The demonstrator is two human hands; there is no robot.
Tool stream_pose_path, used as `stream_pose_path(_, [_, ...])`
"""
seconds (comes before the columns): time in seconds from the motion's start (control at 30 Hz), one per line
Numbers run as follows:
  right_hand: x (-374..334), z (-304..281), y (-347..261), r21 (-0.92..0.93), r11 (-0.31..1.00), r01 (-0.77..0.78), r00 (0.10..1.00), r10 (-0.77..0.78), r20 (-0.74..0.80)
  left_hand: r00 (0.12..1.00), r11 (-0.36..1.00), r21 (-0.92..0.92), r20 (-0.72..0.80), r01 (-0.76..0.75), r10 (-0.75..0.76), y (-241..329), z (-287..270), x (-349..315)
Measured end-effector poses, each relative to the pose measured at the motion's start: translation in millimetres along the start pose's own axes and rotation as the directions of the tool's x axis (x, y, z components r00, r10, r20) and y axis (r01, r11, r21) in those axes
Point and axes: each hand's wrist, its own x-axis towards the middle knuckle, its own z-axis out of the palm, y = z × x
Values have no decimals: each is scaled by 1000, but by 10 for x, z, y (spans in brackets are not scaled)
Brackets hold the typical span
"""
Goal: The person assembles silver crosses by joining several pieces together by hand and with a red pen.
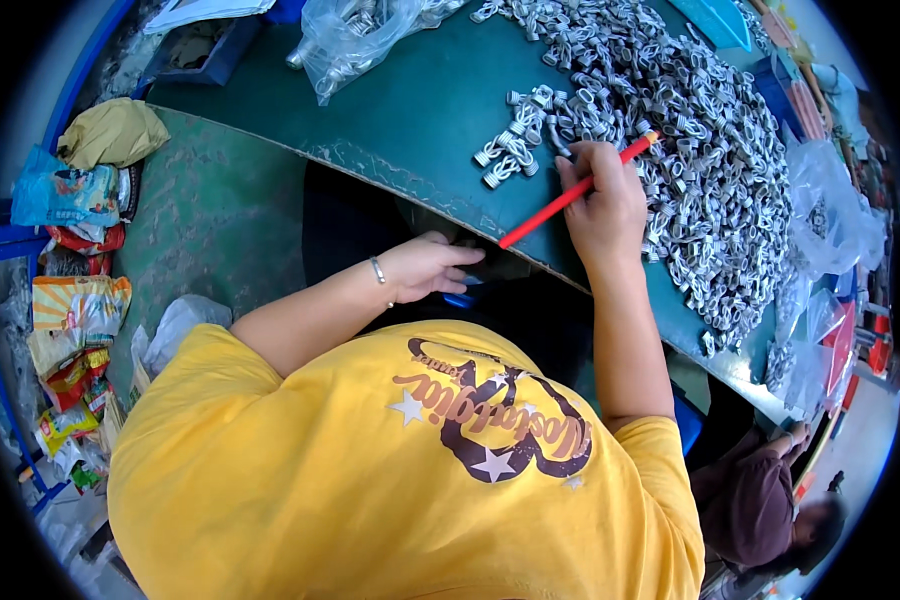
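My right hand [610, 200] is closed round a slim red rod [540, 220] with an orange tip, which slants across the table from its front edge. The fingertips of that hand come down beside a small cluster of silvery metal pieces [510, 150], each with a loop and a ribbed end. A large heap of the same metal pieces [710, 170] spreads to the right of the hand. Just off the table's front edge, my left hand [432, 268] is held with its fingers stretched out and apart, and nothing shows in it.
On the green table [390, 120] lies a clear plastic bag [360, 45] of metal parts at the back. A blue tray [715, 22] stands behind the heap, plastic bags [830, 210] to its right. Packets [80, 300] line the left; another person [760, 500] sits at lower right.
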Motion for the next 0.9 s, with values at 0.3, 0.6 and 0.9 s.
stream_pose_path(0.3, [-85, -252, -89, 840, 231, -490, 819, 451, 354, 941, 728, 631, 333, -266, 55, 424, 359, -431])
stream_pose_path(0.6, [-377, -219, -176, 893, -71, -444, 865, 225, 448, 723, 709, 143, 158, -691, 673, 640, 720, -635])
stream_pose_path(0.9, [-441, -201, -194, 926, 307, -218, 963, 221, 154, 657, 622, 229, 127, -749, 744, 552, 698, -591])
